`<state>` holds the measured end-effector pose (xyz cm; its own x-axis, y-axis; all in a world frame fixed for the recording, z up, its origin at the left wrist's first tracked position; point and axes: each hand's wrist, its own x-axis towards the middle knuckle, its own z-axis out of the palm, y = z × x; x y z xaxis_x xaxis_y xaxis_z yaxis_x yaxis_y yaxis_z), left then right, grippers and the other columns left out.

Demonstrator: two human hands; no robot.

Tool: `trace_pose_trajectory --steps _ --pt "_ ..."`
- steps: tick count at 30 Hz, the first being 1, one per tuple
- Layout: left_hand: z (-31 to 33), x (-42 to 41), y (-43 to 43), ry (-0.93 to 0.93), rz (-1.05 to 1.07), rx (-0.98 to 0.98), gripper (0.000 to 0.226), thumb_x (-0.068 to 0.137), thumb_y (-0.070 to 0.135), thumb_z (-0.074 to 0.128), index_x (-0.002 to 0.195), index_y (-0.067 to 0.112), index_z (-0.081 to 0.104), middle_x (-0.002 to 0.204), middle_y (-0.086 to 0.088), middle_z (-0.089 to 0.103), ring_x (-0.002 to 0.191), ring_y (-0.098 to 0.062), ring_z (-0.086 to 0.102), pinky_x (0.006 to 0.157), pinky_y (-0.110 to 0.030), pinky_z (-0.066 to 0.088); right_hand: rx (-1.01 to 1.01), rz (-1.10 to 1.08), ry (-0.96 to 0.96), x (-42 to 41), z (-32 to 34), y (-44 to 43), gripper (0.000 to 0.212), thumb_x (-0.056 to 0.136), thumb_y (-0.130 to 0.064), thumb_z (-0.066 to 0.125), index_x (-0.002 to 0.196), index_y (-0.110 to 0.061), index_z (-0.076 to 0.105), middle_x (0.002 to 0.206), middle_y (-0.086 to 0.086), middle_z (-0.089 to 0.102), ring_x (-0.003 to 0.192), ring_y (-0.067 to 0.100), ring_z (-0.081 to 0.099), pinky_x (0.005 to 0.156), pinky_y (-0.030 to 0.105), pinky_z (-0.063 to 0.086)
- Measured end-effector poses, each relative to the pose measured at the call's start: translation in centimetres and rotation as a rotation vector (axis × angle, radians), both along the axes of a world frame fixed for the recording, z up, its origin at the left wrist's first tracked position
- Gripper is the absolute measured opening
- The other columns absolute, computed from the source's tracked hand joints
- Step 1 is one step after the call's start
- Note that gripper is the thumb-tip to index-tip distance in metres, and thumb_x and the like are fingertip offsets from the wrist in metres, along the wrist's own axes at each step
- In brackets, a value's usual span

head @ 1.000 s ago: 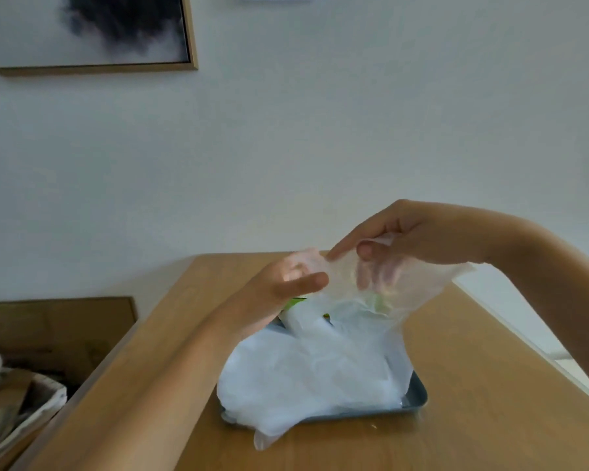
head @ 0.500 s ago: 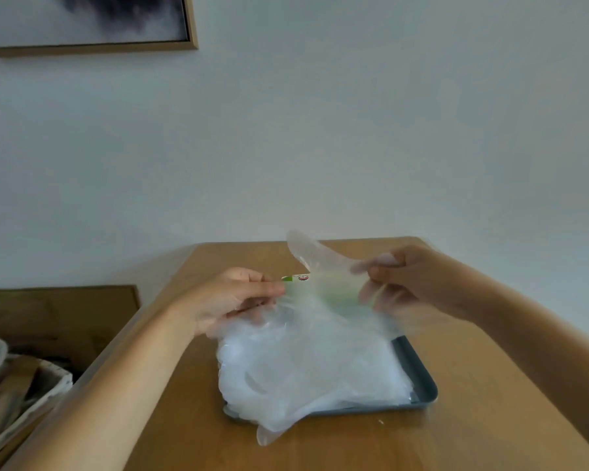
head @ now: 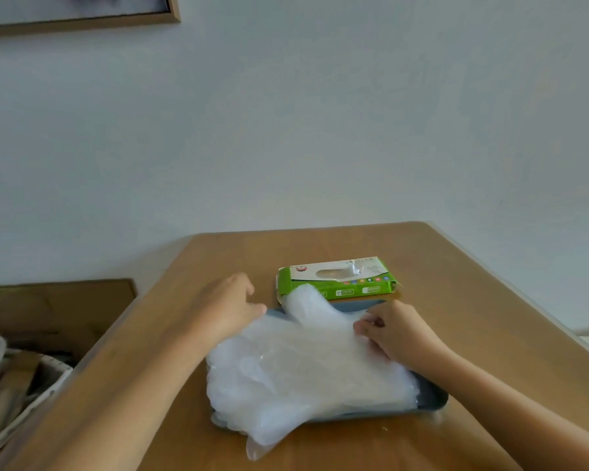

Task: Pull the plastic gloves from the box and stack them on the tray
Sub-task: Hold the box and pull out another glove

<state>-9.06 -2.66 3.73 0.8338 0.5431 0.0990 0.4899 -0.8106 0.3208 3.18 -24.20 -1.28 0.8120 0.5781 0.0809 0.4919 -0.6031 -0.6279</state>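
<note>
Gloves (head: 303, 365) between left grip (head: 230, 307), right grip (head: 397, 331)

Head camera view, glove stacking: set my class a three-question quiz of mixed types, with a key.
1. True or false: the green glove box lies beyond the tray, not on it.
2. Multiple choice: the right hand pinches A) the box flap, B) the edge of the glove pile, C) the tray rim.
3. Short answer: at which corner does the glove pile overhang the tray onto the table?
Key: 1 true; 2 B; 3 the near left corner.
</note>
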Motion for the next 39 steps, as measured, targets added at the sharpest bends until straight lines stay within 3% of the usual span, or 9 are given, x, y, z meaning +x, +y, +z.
trace_pose_trajectory --steps 5,9,13,17,20,24,30,36,39 --pt "0.5 0.3 -6.1 -0.237 -0.278 0.068 0.023 0.094 0.031 0.055 0.114 0.023 0.061 0.116 0.007 0.062 0.111 -0.013 0.056 0.089 -0.023 0.041 0.007 -0.012 0.005 0.2 -0.4 -0.1 0.024 0.090 -0.016 0.054 0.073 -0.005 0.066 0.052 -0.004 0.060 0.037 0.003 0.046 0.046 0.018 0.040" --pt "-2.6 1.2 -9.4 0.010 -0.429 0.083 0.036 0.101 0.027 0.041 0.130 0.008 0.050 0.135 -0.010 0.052 0.124 -0.023 0.047 0.102 -0.030 0.034 -0.055 -0.029 -0.055 0.3 -0.5 0.0 0.024 0.093 -0.015 0.046 0.080 -0.004 0.063 0.061 -0.003 0.058 0.053 0.013 0.048 0.053 0.028 0.040" --pt "-5.2 1.0 -8.8 0.281 -0.413 0.100 0.058 0.104 0.035 0.027 0.153 0.008 0.011 0.161 -0.009 0.006 0.148 -0.023 0.007 0.119 -0.036 0.007 -0.077 -0.025 -0.062 0.3 -0.8 -0.1 0.025 0.095 -0.018 0.043 0.083 -0.002 0.058 0.077 0.010 0.065 0.061 0.020 0.051 0.054 0.030 0.035" --pt "-6.4 0.4 -7.7 0.315 -0.423 0.051 0.065 0.101 0.051 0.019 0.154 0.021 -0.005 0.161 0.002 -0.012 0.148 -0.017 -0.010 0.118 -0.041 -0.006 -0.044 -0.002 -0.332 -0.5 0.1 -0.7 0.026 0.093 -0.033 0.055 0.116 -0.019 0.055 0.115 -0.004 0.058 0.109 0.019 0.053 0.084 0.027 0.041" --pt "-7.3 0.5 -7.5 0.310 -0.418 0.070 0.070 0.099 0.056 0.017 0.153 0.021 -0.009 0.160 0.003 -0.015 0.147 -0.015 -0.013 0.118 -0.041 -0.008 -0.011 0.310 -0.506 -1.8 0.8 -0.6 0.042 0.097 -0.030 0.052 0.137 -0.022 0.046 0.143 -0.008 0.043 0.135 0.013 0.037 0.105 0.015 0.022" --pt "-7.6 0.4 -7.4 0.290 -0.394 0.031 0.080 0.095 0.063 0.020 0.152 0.016 -0.010 0.160 0.001 -0.015 0.146 -0.010 -0.016 0.119 -0.036 -0.009 -0.296 0.562 -0.298 -2.5 -0.3 -0.6 0.052 0.103 -0.037 0.028 0.152 -0.027 0.015 0.159 -0.009 0.011 0.146 0.005 0.005 0.104 0.008 -0.007" --pt "-5.7 -1.8 -4.6 0.454 -0.356 0.055 0.111 0.071 0.088 0.028 0.150 0.026 -0.019 0.158 0.003 -0.024 0.145 -0.014 -0.021 0.119 -0.040 -0.009 -0.629 0.560 -0.228 -0.2 0.2 -2.4 0.085 0.087 -0.069 0.034 0.151 -0.034 -0.010 0.158 -0.010 -0.014 0.146 0.010 -0.012 0.113 0.024 -0.010" --pt "-2.9 -3.2 -1.8 0.654 -0.342 0.117 0.112 0.076 0.076 0.051 0.151 0.028 -0.017 0.158 0.004 -0.022 0.146 -0.015 -0.018 0.117 -0.046 -0.013 -0.816 0.506 -0.124 2.6 2.0 -2.8 0.115 0.066 -0.076 0.062 0.148 -0.044 -0.011 0.156 -0.022 -0.013 0.148 0.019 -0.005 0.118 0.044 0.003" --pt "-1.8 -3.4 -0.6 0.649 -0.385 0.077 0.110 0.076 0.067 0.062 0.152 0.032 -0.010 0.158 0.012 -0.015 0.147 -0.013 -0.011 0.120 -0.039 -0.003 -0.837 0.536 -0.092 3.1 2.5 -2.5 0.121 0.059 -0.074 0.070 0.147 -0.048 -0.009 0.154 -0.027 -0.011 0.148 0.020 0.001 0.118 0.047 0.009"
